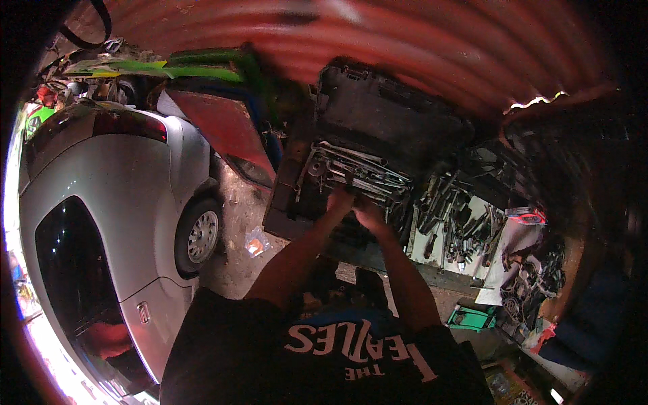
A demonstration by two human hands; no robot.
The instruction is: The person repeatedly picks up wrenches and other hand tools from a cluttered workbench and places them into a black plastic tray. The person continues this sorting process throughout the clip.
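Reaching into open tool case (351, 135) at tabletop's left end, both hands, left hand (339, 200) and right hand (368, 214), rest side by side on wrenches (358, 172); grip unclear, nothing lifted out yet.

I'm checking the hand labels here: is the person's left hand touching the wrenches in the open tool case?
Cannot tell. In the head view the left hand overlaps the wrenches in the tool case, but the dim, blurred picture shows neither contact nor gap.
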